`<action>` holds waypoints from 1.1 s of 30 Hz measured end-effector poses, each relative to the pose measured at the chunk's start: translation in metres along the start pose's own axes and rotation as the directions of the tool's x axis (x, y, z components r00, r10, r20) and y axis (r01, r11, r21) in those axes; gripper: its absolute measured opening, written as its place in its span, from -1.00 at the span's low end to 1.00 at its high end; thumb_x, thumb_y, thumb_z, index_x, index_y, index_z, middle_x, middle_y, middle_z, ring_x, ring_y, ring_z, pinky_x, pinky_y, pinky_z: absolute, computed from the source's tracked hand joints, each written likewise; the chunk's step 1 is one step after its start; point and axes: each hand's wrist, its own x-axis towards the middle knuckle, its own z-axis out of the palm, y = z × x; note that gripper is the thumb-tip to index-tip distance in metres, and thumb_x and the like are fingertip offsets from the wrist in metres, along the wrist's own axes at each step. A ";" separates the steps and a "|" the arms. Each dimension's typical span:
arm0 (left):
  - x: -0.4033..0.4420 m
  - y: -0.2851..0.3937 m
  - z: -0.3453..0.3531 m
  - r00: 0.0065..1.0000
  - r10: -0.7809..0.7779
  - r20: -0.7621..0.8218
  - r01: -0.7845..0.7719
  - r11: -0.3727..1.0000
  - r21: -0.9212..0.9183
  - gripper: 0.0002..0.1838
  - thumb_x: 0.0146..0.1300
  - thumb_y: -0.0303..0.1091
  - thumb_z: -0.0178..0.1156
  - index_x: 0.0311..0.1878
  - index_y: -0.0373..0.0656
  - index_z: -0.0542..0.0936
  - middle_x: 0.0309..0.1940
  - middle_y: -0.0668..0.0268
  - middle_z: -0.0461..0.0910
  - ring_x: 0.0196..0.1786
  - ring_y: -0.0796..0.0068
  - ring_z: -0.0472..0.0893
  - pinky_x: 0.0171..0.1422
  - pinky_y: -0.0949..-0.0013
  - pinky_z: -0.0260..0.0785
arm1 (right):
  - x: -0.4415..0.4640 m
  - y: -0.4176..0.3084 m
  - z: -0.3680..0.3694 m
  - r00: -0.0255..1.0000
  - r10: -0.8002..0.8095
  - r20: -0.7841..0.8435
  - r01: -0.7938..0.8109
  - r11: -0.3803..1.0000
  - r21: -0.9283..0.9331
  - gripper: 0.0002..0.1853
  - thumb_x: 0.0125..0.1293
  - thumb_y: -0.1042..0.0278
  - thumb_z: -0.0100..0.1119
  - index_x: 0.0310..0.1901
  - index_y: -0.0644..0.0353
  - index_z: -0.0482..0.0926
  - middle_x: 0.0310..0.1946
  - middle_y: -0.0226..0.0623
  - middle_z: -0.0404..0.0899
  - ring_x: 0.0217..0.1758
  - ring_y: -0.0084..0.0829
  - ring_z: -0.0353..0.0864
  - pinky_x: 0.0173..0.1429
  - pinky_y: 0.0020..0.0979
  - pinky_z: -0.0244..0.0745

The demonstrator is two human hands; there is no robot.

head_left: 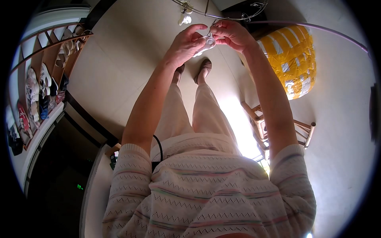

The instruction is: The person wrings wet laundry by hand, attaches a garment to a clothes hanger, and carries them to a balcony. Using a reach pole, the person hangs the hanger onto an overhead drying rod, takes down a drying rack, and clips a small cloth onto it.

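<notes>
In front of me, near the top of the view, my left hand (184, 46) is closed on a small clear, glass-like piece (206, 45) with a rounded end. My right hand (233, 35) pinches at the upper end of the same piece, where a thin shiny metal bit shows. Just beyond my fingertips hangs a thin metal ring (202, 15), with small fittings along it. A small white piece (184, 19) dangles from the ring, left of my hands. My fingers partly cover the clear piece, so its exact kind cannot be told.
To the right stands a bulky bundle (291, 59) wrapped in yellow tape, with a bamboo-like stool or rack (260, 123) nearer me. Shoes fill a wooden rack (47, 75) on the left. A pale purple rod or tube (337, 33) curves across the upper right.
</notes>
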 end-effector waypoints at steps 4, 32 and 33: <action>0.000 -0.005 0.002 0.999 0.036 -0.011 -0.035 0.999 0.019 -0.62 0.12 -0.38 0.12 0.04 -0.21 0.39 -0.41 0.31 0.55 -0.37 0.58 0.51 -0.28 0.53 0.35 | 0.002 0.004 -0.002 0.999 -0.023 0.040 0.020 0.998 0.067 -0.78 0.11 0.30 0.24 -0.24 0.16 0.50 -0.40 -0.46 0.50 -0.30 -0.57 0.49 -0.12 -0.36 0.48; 0.001 -0.009 0.004 0.993 0.098 -0.061 -0.099 0.995 -0.015 -0.69 0.18 -0.46 0.11 0.01 -0.19 0.41 -0.44 0.33 0.54 -0.36 0.64 0.52 -0.35 0.55 0.35 | 0.009 0.007 -0.008 0.995 -0.073 0.071 0.068 0.995 0.073 -0.81 0.12 0.34 0.22 -0.28 0.24 0.54 -0.47 -0.41 0.53 -0.41 -0.58 0.48 -0.20 -0.51 0.43; 0.003 -0.012 0.005 0.992 0.115 -0.058 -0.116 0.993 -0.011 -0.70 0.19 -0.46 0.10 0.01 -0.19 0.41 -0.43 0.32 0.54 -0.35 0.63 0.53 -0.33 0.54 0.37 | 0.009 0.008 -0.008 0.995 -0.075 0.072 0.069 0.994 0.085 -0.82 0.12 0.34 0.22 -0.28 0.24 0.54 -0.47 -0.41 0.53 -0.40 -0.58 0.47 -0.21 -0.50 0.43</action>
